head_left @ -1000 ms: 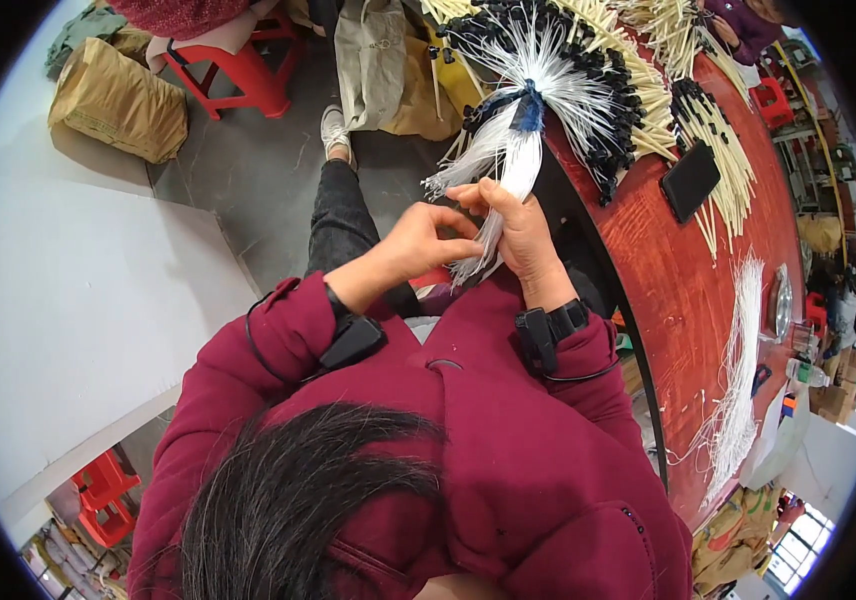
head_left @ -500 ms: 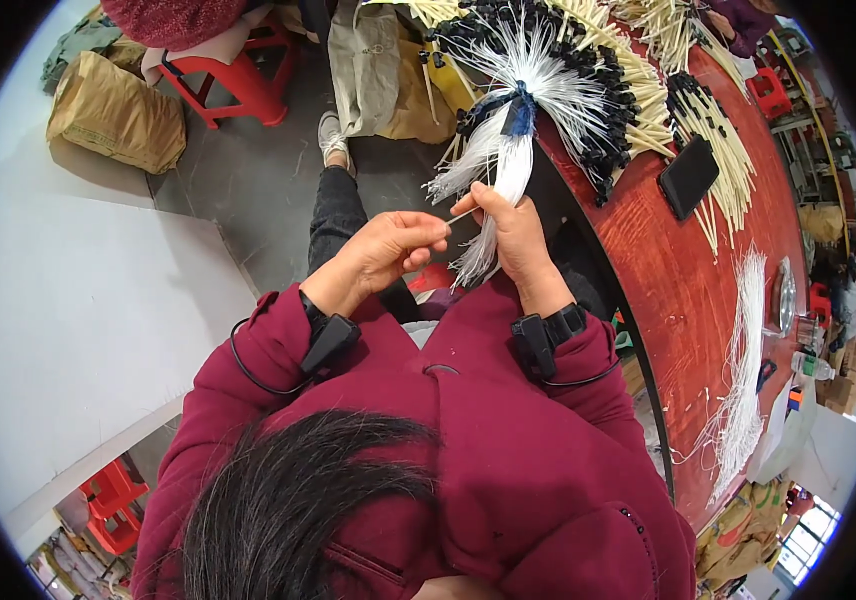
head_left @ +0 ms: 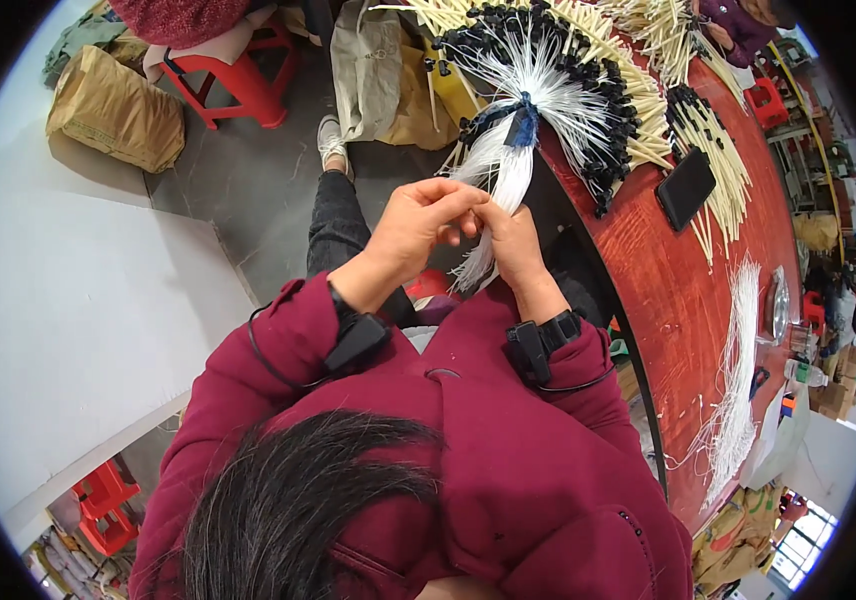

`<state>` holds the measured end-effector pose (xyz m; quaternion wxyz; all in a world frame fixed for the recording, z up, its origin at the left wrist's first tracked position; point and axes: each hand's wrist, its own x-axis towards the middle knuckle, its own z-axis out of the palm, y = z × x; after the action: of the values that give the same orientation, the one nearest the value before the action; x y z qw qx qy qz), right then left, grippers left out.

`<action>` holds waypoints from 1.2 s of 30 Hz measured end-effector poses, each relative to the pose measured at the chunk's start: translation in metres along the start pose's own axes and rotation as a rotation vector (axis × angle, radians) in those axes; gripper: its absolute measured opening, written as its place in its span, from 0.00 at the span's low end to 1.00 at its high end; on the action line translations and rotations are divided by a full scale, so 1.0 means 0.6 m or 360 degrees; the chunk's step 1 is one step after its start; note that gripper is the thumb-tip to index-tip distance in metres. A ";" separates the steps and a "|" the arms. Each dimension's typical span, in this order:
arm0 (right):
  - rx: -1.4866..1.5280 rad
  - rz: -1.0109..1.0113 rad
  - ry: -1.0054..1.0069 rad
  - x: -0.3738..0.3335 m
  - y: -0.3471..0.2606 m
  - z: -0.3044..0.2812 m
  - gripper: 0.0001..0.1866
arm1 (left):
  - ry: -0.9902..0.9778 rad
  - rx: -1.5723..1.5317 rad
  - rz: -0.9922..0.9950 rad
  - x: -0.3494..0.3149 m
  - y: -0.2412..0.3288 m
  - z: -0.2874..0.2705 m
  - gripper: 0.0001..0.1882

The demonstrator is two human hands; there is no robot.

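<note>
A thick bundle of white strands [head_left: 514,178] hangs over the table's near edge, bound higher up with a dark blue strip of cloth [head_left: 523,125]. My right hand [head_left: 518,248] is closed around the bundle below that strip, thumb on top. Pinched thumb to finger, my left hand [head_left: 420,228] meets the right thumb; the thin strand in its fingertips is mostly hidden now. Above the cloth strip, white strands [head_left: 538,85] fan out over many small black-tipped pieces [head_left: 603,130]. Loose strand ends [head_left: 475,268] dangle below my hands.
On the red table [head_left: 638,270] lie pale sticks [head_left: 713,150], a black phone [head_left: 686,188] and another white strand bundle [head_left: 738,380]. A white panel [head_left: 98,300] stands at left. Red stools [head_left: 238,95] and a brown sack [head_left: 118,110] stand on the floor.
My left hand has moved right and slightly up, from a small gap to touching the right hand. The thin strand visible between them is now covered. My right hand keeps its grip.
</note>
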<state>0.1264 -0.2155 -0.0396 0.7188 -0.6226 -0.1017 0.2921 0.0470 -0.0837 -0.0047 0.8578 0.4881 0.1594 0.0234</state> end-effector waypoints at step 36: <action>-0.0169 0.0068 -0.0173 -0.001 -0.007 -0.012 0.15 | -0.0053 0.0603 -0.0064 -0.003 -0.022 -0.028 0.07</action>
<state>0.1310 -0.2219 -0.0368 0.6717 -0.6452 -0.1426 0.3350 0.0388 -0.0767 -0.0233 0.7533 0.6380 0.1565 -0.0323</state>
